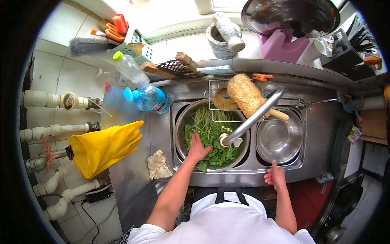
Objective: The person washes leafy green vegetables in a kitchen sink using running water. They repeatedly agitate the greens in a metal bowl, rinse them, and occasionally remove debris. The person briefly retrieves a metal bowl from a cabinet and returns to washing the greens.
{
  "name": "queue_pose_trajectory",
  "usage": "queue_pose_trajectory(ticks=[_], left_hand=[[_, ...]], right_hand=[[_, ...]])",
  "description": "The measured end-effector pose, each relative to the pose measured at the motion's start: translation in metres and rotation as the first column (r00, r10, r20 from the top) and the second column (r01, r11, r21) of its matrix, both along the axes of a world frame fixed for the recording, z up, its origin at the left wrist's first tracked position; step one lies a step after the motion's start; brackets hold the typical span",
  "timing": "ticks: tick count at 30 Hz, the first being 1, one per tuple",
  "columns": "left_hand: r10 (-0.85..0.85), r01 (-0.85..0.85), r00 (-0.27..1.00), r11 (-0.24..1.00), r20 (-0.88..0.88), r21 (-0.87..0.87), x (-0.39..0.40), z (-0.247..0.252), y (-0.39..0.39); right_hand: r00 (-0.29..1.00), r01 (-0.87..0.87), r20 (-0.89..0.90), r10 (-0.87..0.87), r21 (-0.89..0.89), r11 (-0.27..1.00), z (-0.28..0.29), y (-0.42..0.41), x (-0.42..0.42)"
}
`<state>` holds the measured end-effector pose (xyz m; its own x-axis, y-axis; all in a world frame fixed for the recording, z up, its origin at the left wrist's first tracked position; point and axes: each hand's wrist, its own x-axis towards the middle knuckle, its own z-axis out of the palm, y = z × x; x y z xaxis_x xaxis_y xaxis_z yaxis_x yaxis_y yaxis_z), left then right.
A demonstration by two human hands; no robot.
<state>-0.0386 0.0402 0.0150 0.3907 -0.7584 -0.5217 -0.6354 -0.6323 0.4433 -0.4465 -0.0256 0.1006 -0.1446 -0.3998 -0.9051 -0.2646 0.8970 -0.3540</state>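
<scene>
My left hand [199, 148] rests on leafy green herbs [221, 158] with long pale stems, its fingers spread and not closed on them. The greens lie in a large round steel basin [182, 157], which sits in the left bowl of a double sink. My right hand [275, 177] hovers at the sink's front edge, below the right bowl, with nothing in it and one finger pointing forward. A smaller steel bowl [278, 138] stands in that right bowl. Between them arches the steel faucet [256, 116], its spout over the greens and hiding some of them.
A wire rack [225, 121] behind the faucet holds a fibre brush [246, 94]. Left are a yellow rubber glove [105, 148], a folded cloth [159, 165] and a blue-labelled bottle [154, 99]. A stone mortar [221, 45] and a pan lid [291, 15] stand on the sill.
</scene>
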Motion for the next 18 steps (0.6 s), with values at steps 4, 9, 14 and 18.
queue_pose_trajectory(ticks=[4,9,14,18], left_hand=[[0.083,-0.071,0.989,0.992,0.122,-0.104,0.012,0.009,-0.005],[0.212,-0.213,0.977,0.973,-0.015,-0.084,0.003,-0.005,-0.010],[0.328,-0.346,0.935,0.928,-0.138,-0.138,0.026,0.002,-0.013],[0.369,-0.371,0.926,0.847,-0.081,-0.380,0.030,0.019,-0.004]], right_hand=[[0.976,-0.118,0.139,0.170,-0.323,0.939,0.023,0.006,0.085],[0.742,-0.583,-0.229,0.630,-0.683,0.439,-0.029,-0.031,0.217],[0.494,-0.775,-0.388,0.778,-0.602,0.192,-0.137,-0.029,0.244],[0.768,-0.543,-0.163,0.620,-0.679,0.494,-0.206,-0.020,0.219]])
